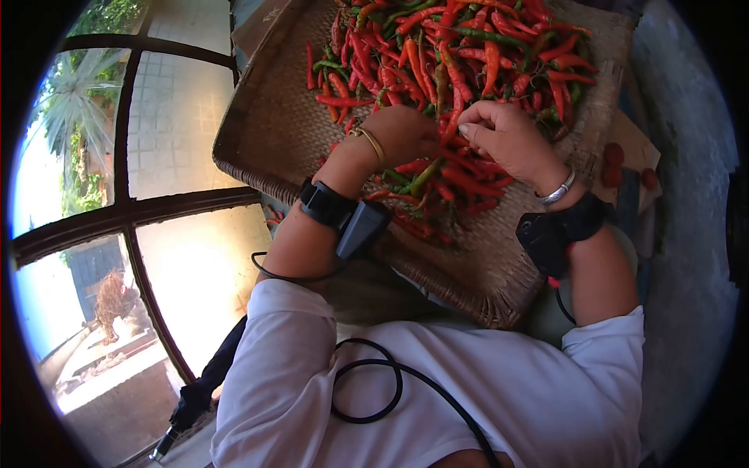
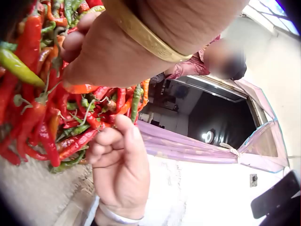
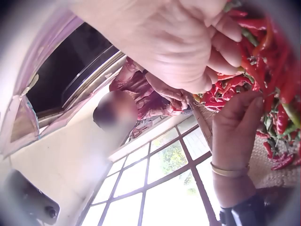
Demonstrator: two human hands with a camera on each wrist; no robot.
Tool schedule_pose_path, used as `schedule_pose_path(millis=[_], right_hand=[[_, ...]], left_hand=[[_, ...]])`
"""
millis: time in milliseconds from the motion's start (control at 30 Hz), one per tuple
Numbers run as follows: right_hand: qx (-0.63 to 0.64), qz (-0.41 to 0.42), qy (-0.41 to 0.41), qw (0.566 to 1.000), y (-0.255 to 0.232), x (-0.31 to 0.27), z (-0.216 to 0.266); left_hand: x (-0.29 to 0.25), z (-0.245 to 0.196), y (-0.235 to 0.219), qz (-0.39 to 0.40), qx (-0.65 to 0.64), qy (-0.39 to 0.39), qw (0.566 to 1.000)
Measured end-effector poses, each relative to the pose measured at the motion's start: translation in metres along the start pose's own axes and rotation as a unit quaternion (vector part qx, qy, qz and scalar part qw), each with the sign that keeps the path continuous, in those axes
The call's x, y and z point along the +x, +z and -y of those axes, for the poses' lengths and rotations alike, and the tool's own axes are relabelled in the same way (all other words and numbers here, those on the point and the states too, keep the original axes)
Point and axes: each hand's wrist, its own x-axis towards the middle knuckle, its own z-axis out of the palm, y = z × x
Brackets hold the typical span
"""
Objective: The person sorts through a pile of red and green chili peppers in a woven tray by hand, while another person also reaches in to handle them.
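Observation:
Red, orange and green chili peppers (image 1: pixel 468 58) lie heaped in a woven basket (image 1: pixel 261 140). My left hand (image 1: pixel 402 134) is over the middle of the heap, fingers bent downward. In the right wrist view, its thumb and forefinger pinch at a red chili (image 3: pixel 264 89), partly hidden by the fingers. Close by on the right is my right hand (image 1: pixel 511 140), its thumb and forefinger drawn together just beside the left fingertips. The left wrist view shows the right fingers (image 2: pixel 106 146) curled, with nothing visible between them. Stems (image 2: pixel 40 99) show on several chilies.
The basket's front corner (image 1: pixel 499 312) reaches close to my lap. Framed windows (image 1: pixel 175 125) stand on the left, with a folded umbrella (image 1: pixel 199 398) below. Another person (image 3: pixel 148 92) is across the basket, a hand near its edge. A cable (image 1: pixel 390 363) loops over my shirt.

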Motion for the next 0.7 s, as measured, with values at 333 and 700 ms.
schedule_pose_path(millis=[333,700], right_hand=[[-0.069,-0.036,-0.036,0.996,0.003,-0.002,0.003],[0.028,-0.029,0.02,0.999,0.007,0.001,0.003]], left_hand=[[-0.002,-0.009,-0.004,-0.048,0.035,-0.004,0.998],[0.0,-0.025,0.003,-0.235,-0.417,0.008,0.878]])
